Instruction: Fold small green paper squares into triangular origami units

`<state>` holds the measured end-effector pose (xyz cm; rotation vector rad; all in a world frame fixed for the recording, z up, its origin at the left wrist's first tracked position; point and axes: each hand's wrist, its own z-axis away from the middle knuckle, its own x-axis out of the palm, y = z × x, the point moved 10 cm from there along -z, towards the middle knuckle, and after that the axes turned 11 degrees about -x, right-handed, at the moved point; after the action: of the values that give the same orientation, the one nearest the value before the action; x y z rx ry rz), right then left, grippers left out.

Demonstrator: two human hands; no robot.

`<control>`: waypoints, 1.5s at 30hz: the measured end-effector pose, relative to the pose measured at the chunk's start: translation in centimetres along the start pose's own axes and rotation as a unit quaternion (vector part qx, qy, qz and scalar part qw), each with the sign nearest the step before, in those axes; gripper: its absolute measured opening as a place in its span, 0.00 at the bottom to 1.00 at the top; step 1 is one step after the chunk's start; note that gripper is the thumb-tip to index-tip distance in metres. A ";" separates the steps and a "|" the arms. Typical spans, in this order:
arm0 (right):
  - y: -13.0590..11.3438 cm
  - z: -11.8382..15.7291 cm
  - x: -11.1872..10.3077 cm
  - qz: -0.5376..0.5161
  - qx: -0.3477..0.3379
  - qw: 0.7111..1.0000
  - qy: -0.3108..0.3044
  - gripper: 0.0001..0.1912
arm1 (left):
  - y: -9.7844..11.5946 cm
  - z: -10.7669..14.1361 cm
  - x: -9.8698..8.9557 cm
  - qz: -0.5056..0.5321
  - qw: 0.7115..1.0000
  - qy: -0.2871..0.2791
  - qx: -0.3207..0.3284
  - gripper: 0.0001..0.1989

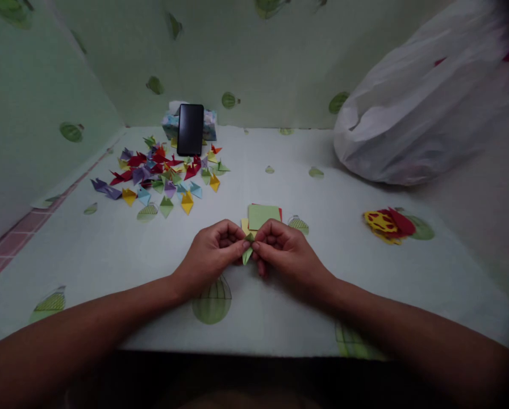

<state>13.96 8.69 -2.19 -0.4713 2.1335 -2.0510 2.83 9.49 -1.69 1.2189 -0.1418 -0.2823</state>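
A small folded piece of green paper point(247, 255) is pinched between both hands near the middle of the table. My left hand point(214, 248) grips its left side with thumb and fingers closed. From the right, my right hand point(289, 253) holds it the same way, fingers curled. Just beyond the fingertips lies a stack of square paper sheets point(264, 216), green on top, with red and yellow edges showing. Part of the yellow sheet is hidden behind the hands.
Many folded paper pieces point(166, 206) in several colours lie at the back left. Behind them a black phone point(190, 129) leans on a tissue box point(210, 124). A white plastic bag point(391, 125) stands at the back right, a red and yellow item point(382, 222) nearer.
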 end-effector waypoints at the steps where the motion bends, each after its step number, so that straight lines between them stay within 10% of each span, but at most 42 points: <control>1: 0.0 0.0 0.0 0.005 -0.002 1.000 -0.003 0.09 | 0.0 0.0 0.0 -0.001 1.000 0.001 -0.001 0.11; 12: -0.5 0.1 -0.3 0.063 -0.022 0.998 -0.002 0.07 | -0.1 0.0 0.5 -0.005 0.999 -0.042 0.001 0.09; 22: 0.8 -0.3 -0.8 -0.119 0.028 0.992 0.022 0.10 | 2.9 1.1 0.8 -0.119 0.977 -0.048 0.170 0.08; 29: 1.7 0.3 0.5 -0.169 0.077 0.983 -0.004 0.10 | 2.5 0.9 0.6 -0.139 0.978 -0.017 0.154 0.04; 45: -1.0 0.0 0.7 -0.098 -0.036 0.993 -0.061 0.10 | 2.6 1.1 -0.5 -0.043 0.984 0.005 0.171 0.06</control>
<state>13.44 8.41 -1.17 -0.8258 2.1720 -1.9865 2.41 9.50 1.13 1.5702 -0.1324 -0.3374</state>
